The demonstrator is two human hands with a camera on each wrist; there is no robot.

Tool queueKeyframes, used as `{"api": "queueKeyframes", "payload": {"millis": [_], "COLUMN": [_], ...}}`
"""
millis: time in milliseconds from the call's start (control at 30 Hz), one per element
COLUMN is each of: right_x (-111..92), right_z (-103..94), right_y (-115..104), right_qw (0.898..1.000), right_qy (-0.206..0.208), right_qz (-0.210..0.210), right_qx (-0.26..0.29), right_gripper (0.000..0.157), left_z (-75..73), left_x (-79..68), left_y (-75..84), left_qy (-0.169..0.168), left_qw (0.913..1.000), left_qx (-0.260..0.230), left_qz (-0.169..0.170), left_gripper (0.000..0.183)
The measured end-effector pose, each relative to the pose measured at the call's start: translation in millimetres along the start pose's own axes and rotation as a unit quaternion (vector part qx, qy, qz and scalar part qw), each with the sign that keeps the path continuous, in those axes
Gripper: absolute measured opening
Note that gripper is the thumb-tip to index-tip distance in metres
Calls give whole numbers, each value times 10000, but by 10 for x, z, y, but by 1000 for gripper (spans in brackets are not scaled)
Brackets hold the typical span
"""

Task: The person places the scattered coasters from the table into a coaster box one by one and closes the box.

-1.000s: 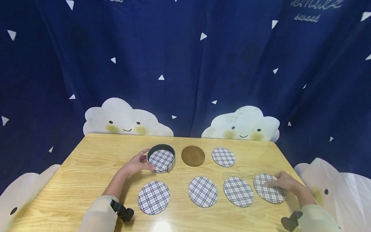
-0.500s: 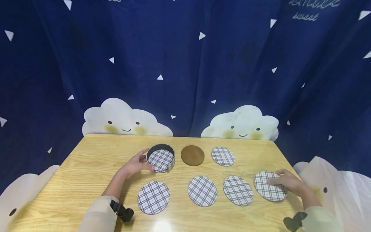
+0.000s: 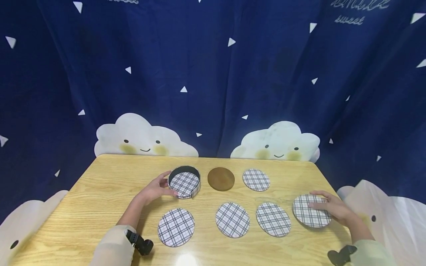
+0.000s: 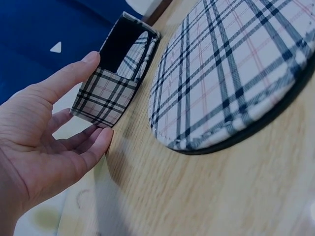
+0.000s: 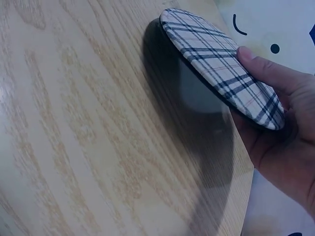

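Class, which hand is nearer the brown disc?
Left. The left hand is left of the brown disc, holding the plaid holder; the right hand is farther off, right of the disc.

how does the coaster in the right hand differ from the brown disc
The coaster has a plaid top; the brown disc is plain. The coaster is raised off the table, gripped by the right hand; the brown disc lies flat on it, with no hand touching it. Both are round and thin.
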State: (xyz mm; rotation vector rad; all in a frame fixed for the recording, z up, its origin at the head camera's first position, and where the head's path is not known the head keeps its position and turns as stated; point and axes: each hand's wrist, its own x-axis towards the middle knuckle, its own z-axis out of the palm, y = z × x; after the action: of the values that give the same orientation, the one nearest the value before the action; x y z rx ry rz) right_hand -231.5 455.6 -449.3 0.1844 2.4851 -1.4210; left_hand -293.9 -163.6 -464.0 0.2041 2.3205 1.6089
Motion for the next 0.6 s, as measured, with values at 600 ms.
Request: {"api": "queueKeyframes", "payload": {"millis": [600], "right_x": [-31], "right_z": [-17], "right_y": [-181], "right_qw": [9961], "right_qy": [-110], "right_qz": [-180], "right_qx": [856], "right_gripper": [66], "left_z": [-4], "left_x": [1], "left_y": [18], "left_qy": [3], "left_qw": [10000], "left_qx": [-57], "left_qz": [-35], "left_gripper": [104]}}
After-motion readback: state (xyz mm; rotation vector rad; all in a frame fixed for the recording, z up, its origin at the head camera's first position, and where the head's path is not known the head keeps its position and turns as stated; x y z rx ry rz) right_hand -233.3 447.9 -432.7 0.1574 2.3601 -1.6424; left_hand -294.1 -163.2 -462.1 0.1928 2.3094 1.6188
